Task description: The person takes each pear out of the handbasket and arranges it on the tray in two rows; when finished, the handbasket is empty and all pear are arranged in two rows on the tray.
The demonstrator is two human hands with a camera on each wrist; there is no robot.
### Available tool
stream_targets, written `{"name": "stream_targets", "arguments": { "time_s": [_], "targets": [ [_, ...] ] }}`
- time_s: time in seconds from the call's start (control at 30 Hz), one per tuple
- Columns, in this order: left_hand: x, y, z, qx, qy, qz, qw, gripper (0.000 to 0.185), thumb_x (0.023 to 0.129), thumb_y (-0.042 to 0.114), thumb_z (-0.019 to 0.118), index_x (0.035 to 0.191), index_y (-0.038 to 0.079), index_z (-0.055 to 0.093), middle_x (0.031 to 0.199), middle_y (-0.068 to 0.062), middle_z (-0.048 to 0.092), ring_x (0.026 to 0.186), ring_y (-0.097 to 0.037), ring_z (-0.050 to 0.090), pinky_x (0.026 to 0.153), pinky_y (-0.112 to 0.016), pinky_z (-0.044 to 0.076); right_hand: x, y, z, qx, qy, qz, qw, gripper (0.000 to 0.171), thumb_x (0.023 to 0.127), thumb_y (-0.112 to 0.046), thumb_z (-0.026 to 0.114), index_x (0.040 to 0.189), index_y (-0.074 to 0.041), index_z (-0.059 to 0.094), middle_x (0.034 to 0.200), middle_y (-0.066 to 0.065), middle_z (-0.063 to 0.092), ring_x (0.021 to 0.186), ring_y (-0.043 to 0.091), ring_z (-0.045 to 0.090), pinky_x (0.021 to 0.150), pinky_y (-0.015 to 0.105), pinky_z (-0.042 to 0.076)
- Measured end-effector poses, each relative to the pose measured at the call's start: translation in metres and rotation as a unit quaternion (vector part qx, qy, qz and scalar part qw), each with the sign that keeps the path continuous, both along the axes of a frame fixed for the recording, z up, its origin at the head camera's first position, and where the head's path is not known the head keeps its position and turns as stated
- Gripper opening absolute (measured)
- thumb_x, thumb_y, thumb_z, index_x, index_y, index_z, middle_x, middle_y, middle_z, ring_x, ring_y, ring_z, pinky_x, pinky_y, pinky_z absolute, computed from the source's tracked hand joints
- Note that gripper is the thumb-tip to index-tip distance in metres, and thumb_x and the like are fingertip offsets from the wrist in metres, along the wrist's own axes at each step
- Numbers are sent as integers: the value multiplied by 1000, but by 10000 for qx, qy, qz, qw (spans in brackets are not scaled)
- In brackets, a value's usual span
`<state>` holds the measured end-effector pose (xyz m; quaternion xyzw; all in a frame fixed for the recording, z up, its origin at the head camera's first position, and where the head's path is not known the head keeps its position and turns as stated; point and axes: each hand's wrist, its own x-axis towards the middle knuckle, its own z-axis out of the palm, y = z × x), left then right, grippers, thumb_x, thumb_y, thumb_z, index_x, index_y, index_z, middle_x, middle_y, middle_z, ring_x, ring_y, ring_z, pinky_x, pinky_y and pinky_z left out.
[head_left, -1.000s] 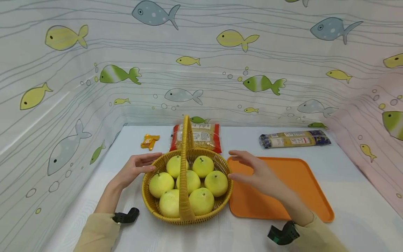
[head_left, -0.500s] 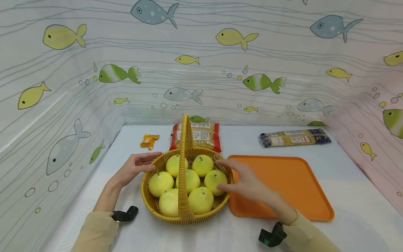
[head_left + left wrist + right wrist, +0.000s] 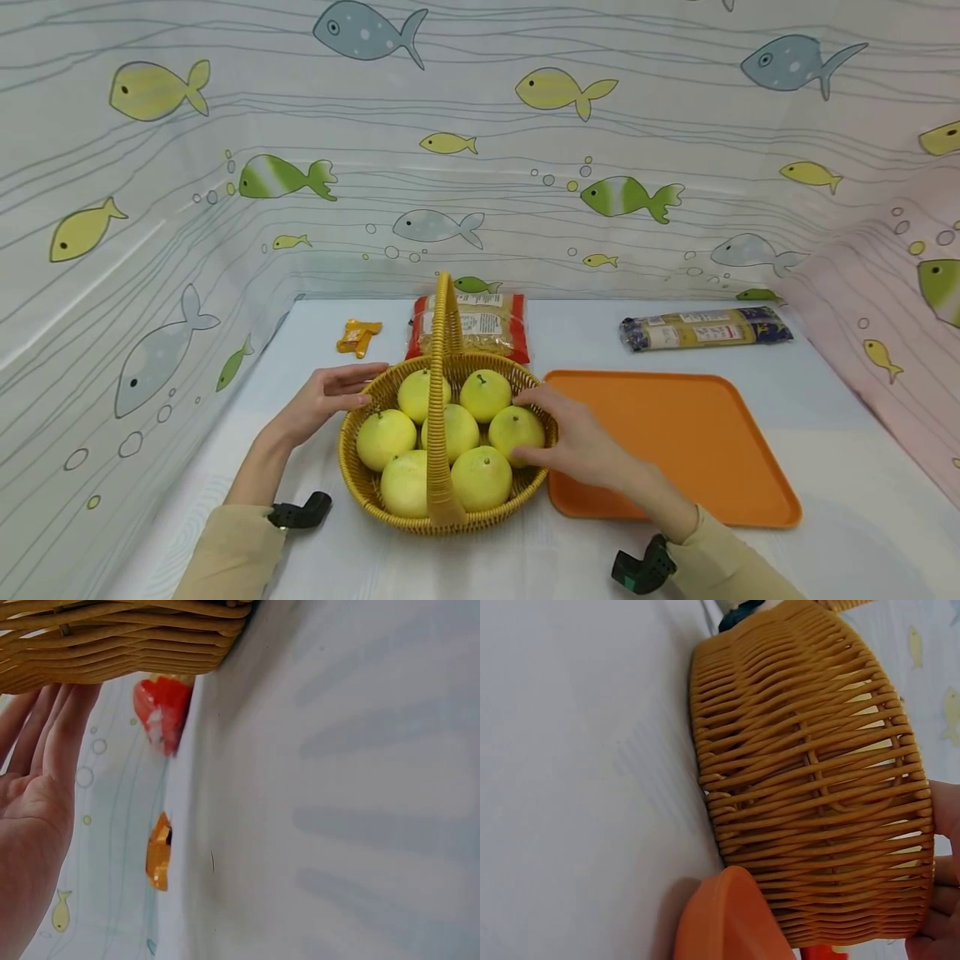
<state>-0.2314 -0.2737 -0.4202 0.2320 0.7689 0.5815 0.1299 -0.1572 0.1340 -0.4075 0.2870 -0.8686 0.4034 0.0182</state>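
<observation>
A yellow wicker basket (image 3: 491,523) with a tall handle stands in the middle of the head view, holding several round yellow-green pomelos. My right hand (image 3: 581,437) reaches over its right rim, fingers and thumb on either side of the rightmost pomelo (image 3: 517,435). My left hand (image 3: 318,404) rests with fairly straight fingers at the basket's left side. In the left wrist view, the fingertips of the left hand (image 3: 37,787) pass behind the basket (image 3: 127,645). The right wrist view shows part of the right hand (image 3: 945,877) above the rim; the pomelo's grip is hidden there.
An orange tray (image 3: 675,442) lies right of the basket, close to its side. Behind the basket is a red-ended clear food bag (image 3: 487,325). Small orange wrapped packets (image 3: 358,337) lie at back left, and a long dark-ended packet (image 3: 705,329) at back right.
My right hand has moved left and slightly down from beside the basket, over the rim, to the rightmost pomelo. The left hand and the basket have stayed put.
</observation>
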Motion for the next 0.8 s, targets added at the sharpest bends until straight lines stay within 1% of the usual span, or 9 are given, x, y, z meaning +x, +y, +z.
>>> {"name": "stream_targets", "arguments": {
  "time_s": [0.1,0.23,0.43,0.47,0.6,0.7,0.8],
  "targets": [
    [0,0,-1,39,-28,-37,10000,52,96,6,61,146,-3,47,143,1,58,122,-4,59,95,-25,53,1,-1,1,163,34,-22,9999,55,82,-34,84,128,-19,59,124,-5,60,105,12,59,92,36,54],
    [-1,0,-1,29,-31,-35,10000,52,96,6,62,146,-2,47,144,0,57,124,-2,57,96,-24,52,2,-2,4,418,56,-59,9991,57,82,-36,83,130,-18,58,128,-3,59,109,14,59,93,38,53],
    [0,-1,0,-40,-19,-19,10000,53,96,7,62,146,-2,47,145,-2,56,125,0,56,97,-22,50,1,-4,7,647,-36,-111,9978,60,81,-39,83,131,-16,59,129,-2,60,112,15,58,95,40,52],
    [0,-1,0,-56,-20,-12,10000,52,97,7,62,146,-2,47,145,-2,56,125,0,56,97,-22,50,1,-5,7,670,-68,-107,9977,61,81,-39,83,132,-15,59,129,-1,60,113,16,58,96,41,52],
    [1,-2,1,-89,-10,33,10000,52,97,7,61,146,-2,48,144,-3,57,123,-2,59,96,-22,51,2,-7,10,785,-214,-150,9966,63,82,-37,83,135,-13,58,135,4,58,129,28,53,106,49,46],
    [0,-1,1,-75,-17,16,10000,52,97,7,61,146,-2,48,145,-5,56,122,-3,59,96,-22,51,3,-7,11,904,-286,-210,9953,64,82,-36,82,136,-12,58,136,7,58,136,34,48,109,53,42],
    [0,0,1,-55,-37,-8,10000,52,97,7,61,146,-2,47,146,-7,55,124,-2,58,97,-22,50,4,-7,12,970,-376,-267,9942,65,82,-36,83,136,-12,57,135,8,58,133,32,50,107,52,44]
  ]
}}
